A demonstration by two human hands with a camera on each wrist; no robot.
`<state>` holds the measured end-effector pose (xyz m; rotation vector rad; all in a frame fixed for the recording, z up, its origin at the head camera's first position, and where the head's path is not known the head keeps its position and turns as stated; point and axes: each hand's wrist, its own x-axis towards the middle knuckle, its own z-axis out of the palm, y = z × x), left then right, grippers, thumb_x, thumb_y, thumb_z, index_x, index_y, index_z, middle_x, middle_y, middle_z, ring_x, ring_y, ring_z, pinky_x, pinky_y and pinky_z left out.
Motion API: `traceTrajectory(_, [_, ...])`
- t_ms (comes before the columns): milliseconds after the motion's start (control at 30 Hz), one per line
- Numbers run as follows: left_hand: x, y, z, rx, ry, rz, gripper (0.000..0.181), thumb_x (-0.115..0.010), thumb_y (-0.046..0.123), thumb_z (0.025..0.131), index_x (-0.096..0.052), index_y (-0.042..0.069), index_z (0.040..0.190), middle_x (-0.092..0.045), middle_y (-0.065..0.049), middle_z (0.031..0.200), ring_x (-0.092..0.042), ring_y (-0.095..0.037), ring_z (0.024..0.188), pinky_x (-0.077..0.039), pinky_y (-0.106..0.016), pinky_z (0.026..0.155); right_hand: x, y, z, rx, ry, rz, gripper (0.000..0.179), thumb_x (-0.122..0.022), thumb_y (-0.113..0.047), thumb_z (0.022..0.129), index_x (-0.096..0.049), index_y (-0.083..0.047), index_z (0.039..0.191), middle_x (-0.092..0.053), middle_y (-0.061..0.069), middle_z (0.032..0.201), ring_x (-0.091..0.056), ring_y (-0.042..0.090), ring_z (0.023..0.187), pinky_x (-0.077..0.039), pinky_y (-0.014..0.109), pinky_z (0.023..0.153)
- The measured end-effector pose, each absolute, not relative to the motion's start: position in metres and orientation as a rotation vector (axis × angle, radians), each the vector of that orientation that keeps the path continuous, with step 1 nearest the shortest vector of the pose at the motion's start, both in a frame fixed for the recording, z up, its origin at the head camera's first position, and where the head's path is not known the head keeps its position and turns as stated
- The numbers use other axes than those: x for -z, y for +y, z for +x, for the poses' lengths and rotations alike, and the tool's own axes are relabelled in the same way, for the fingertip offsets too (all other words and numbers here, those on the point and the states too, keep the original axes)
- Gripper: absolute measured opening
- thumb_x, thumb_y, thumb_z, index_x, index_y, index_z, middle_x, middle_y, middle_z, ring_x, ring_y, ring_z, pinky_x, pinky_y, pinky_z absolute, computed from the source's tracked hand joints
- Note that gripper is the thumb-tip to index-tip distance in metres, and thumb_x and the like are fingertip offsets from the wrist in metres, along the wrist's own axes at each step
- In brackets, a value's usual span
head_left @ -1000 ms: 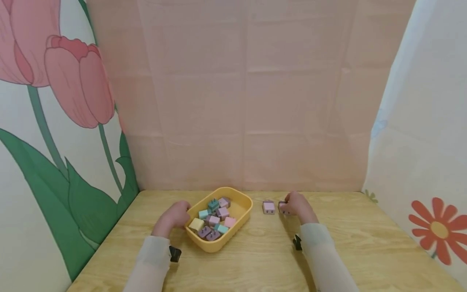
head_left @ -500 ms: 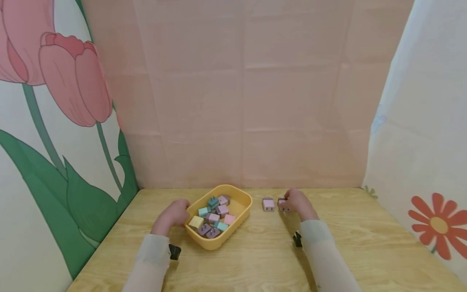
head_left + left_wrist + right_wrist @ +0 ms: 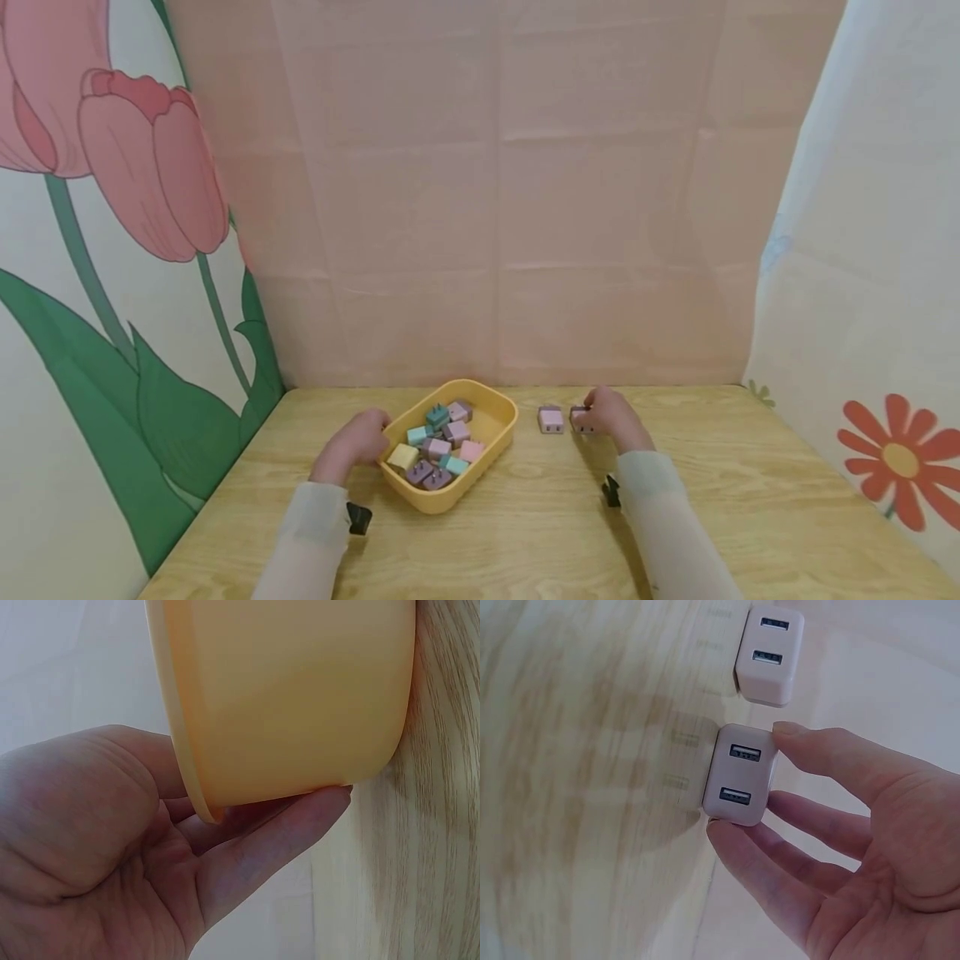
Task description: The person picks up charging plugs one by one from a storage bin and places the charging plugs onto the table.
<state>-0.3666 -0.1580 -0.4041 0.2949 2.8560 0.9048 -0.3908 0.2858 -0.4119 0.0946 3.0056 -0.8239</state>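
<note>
In the head view, my left hand (image 3: 362, 436) holds the left side of a yellow plastic tub (image 3: 438, 502). The left wrist view shows the thumb at the tub's rim (image 3: 187, 735) and a finger along its outer wall. Several plug-in chargers lie inside the tub, in purple, pink, teal and yellow. To the right, my right hand (image 3: 611, 415) pinches a pink and purple USB charger (image 3: 739, 774) standing on the table, its two ports facing the wrist camera. A similar USB charger (image 3: 551, 420) stands just left of it, a small gap between them.
A light wood-grain table (image 3: 517, 533) carries everything. Behind it hangs a pink cloth backdrop (image 3: 495, 250). Flower-printed sheets flank it, with a tulip (image 3: 153, 171) at left and a red flower (image 3: 900, 461) at right.
</note>
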Motion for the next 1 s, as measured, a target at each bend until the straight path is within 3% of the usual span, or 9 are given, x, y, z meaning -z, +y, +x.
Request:
traceTrajectory(500, [0.402, -0.156, -0.363, -0.929, 2.848, 0.305, 0.032, -0.056, -0.008, 0.09, -0.07, -0.008, 0.118, -0.074, -0.015, 0.104, -0.069, -0.021, 0.085, -0.064, -0.034, 0.069, 0.395, 0.282, -0.384, 0.832, 3.069, 0.046, 0.062, -0.076, -0.027, 0.098, -0.057, 0.013, 0.141, -0.062, 0.037, 0.143, -0.066, 0.052, 0.124, -0.056, 0.065, 0.104])
traceTrajectory(833, [0.402, -0.159, -0.362, -0.913, 2.843, 0.272, 0.033, -0.056, -0.007, 0.092, -0.07, -0.007, 0.122, -0.074, -0.015, 0.107, -0.069, -0.021, 0.087, -0.064, -0.035, 0.071, 0.356, 0.253, -0.367, 0.836, 3.115, -0.091, 0.06, -0.074, -0.025, 0.1, -0.055, 0.008, 0.146, -0.059, 0.037, 0.148, -0.066, 0.051, 0.128, -0.057, 0.065, 0.103])
traceTrajectory(1000, [0.402, -0.157, -0.364, -0.912, 2.844, 0.283, 0.031, -0.057, -0.006, 0.093, -0.071, -0.007, 0.12, -0.075, -0.015, 0.107, -0.07, -0.021, 0.087, -0.064, -0.034, 0.071, 0.335, 0.22, -0.348, 0.737, 3.201, -0.203, 0.054, -0.078, -0.023, 0.098, -0.062, 0.002, 0.144, -0.063, 0.031, 0.146, -0.068, 0.047, 0.125, -0.059, 0.062, 0.102])
